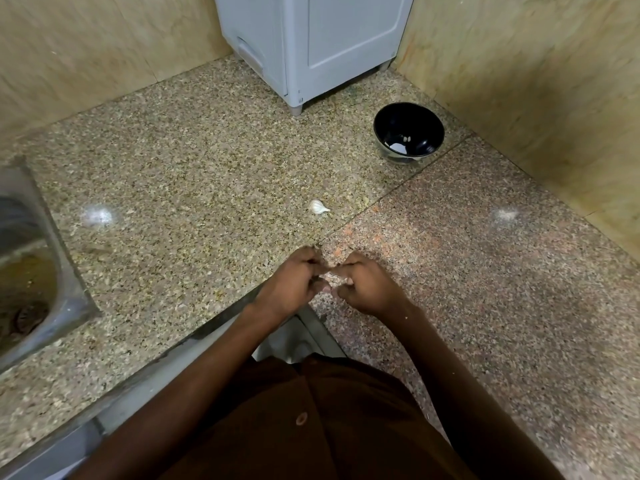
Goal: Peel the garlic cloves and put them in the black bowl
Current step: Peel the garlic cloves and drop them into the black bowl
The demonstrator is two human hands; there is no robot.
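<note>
My left hand [294,284] and my right hand [365,289] meet over the inner corner of the counter, fingers curled, pinching a small pale garlic clove [330,277] between them. Most of the clove is hidden by my fingers. A white piece of garlic with a pointed tip [318,206] lies on the counter beyond my hands. The black bowl [408,114] stands further back on the right, with a few small pale bits and a bright reflection inside.
The speckled granite counter [194,188] wraps round a corner between beige walls. A grey appliance [311,43] stands at the back. A steel sink [31,265] is set into the counter at the left. Dry garlic skin flecks litter the surface.
</note>
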